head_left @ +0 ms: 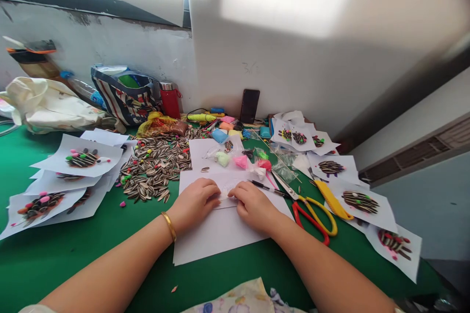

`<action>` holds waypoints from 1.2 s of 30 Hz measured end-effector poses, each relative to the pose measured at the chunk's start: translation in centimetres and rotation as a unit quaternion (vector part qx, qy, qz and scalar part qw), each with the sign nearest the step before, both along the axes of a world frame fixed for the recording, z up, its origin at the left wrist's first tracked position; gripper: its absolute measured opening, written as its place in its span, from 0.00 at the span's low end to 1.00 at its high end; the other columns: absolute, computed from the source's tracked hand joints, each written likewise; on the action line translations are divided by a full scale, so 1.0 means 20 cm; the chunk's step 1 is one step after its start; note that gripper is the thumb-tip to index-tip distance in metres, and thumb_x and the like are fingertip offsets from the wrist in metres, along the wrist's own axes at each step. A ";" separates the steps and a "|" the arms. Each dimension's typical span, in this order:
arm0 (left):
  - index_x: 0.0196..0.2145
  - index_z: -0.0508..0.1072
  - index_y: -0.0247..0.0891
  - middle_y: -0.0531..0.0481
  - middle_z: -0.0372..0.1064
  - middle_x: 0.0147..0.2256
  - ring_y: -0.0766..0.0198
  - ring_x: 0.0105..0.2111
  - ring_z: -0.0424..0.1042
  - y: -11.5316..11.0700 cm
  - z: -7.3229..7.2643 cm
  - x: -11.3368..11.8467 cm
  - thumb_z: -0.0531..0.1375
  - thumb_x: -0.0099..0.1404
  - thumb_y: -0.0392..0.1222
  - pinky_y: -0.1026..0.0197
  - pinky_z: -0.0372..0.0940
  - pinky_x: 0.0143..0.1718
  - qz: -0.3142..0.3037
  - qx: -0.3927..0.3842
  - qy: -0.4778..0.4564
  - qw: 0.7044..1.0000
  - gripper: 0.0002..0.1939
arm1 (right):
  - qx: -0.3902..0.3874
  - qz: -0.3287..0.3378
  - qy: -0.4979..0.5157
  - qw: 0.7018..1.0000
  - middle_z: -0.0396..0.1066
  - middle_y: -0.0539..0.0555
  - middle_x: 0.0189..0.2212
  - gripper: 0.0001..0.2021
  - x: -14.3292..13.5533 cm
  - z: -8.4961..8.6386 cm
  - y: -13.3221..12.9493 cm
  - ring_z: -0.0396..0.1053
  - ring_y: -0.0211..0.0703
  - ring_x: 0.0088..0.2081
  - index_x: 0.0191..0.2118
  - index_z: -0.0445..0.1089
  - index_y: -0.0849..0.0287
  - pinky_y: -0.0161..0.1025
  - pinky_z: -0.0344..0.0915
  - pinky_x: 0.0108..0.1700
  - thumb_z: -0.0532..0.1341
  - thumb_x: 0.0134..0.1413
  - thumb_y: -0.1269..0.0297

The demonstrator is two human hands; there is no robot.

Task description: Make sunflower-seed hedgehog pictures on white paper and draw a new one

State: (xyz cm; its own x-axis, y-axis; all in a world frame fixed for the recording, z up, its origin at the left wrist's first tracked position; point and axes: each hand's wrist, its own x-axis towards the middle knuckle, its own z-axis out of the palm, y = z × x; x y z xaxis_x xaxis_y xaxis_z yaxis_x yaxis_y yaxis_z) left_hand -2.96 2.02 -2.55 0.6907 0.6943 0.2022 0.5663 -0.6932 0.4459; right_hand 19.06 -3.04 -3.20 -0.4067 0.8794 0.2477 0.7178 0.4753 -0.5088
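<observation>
White paper (216,242) lies in stacked sheets on the green table before me. My left hand (196,201) rests on it palm down, fingers extended towards the middle and a gold bangle at the wrist. Opposite, my right hand (255,205) is closed, its fingers bent and tips down on the paper; whatever they pinch is hidden. Between the fingertips shows a pale, textured white patch (228,187), too faint to name. Just beyond the right hand lies a black pen (270,188). Scissors (304,205) with red and yellow handles lie to its right.
Sunflower seeds (156,164) are heaped left of the paper. Bagged coloured clay (240,161) sits beyond my hands. Seed-decorated sheets (84,159) lie left, others (362,200) right, near a yellow utility knife (332,199). A phone (250,106) and red flask (170,100) stand by the wall.
</observation>
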 end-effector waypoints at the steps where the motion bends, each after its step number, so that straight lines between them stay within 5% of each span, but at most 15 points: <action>1: 0.41 0.76 0.40 0.46 0.73 0.43 0.56 0.45 0.70 0.01 0.00 -0.01 0.61 0.66 0.38 0.52 0.66 0.48 -0.011 -0.001 0.002 1.000 0.06 | -0.001 0.000 0.000 1.000 0.70 0.56 0.41 0.20 0.00 0.00 0.00 0.64 0.46 0.46 0.47 0.71 0.60 0.44 0.64 0.51 0.54 0.51 0.83; 14: 0.43 0.79 0.42 0.44 0.72 0.40 0.57 0.41 0.70 -0.01 0.04 0.00 0.53 0.71 0.40 0.54 0.67 0.44 -0.064 0.097 0.048 0.992 0.13 | -0.003 0.006 -0.003 1.000 0.69 0.55 0.38 0.22 0.01 0.01 0.00 0.64 0.45 0.43 0.50 0.74 0.58 0.42 0.65 0.48 0.55 0.53 0.82; 36: 0.53 0.71 0.42 0.43 0.69 0.44 0.52 0.45 0.68 -0.03 0.04 0.01 0.59 0.67 0.43 0.49 0.66 0.48 -0.049 0.076 0.056 0.994 0.17 | -0.001 0.002 -0.007 1.000 0.69 0.56 0.39 0.22 0.00 0.00 0.00 0.64 0.46 0.44 0.51 0.72 0.57 0.43 0.65 0.48 0.55 0.54 0.81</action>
State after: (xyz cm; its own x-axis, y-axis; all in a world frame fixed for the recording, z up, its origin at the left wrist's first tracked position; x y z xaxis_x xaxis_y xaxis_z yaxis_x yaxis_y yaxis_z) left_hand -2.79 1.46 -1.74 0.7780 0.5890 0.2189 0.5319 -0.8028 0.2695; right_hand 19.12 -3.02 -3.16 -0.4136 0.8781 0.2405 0.7227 0.4773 -0.4999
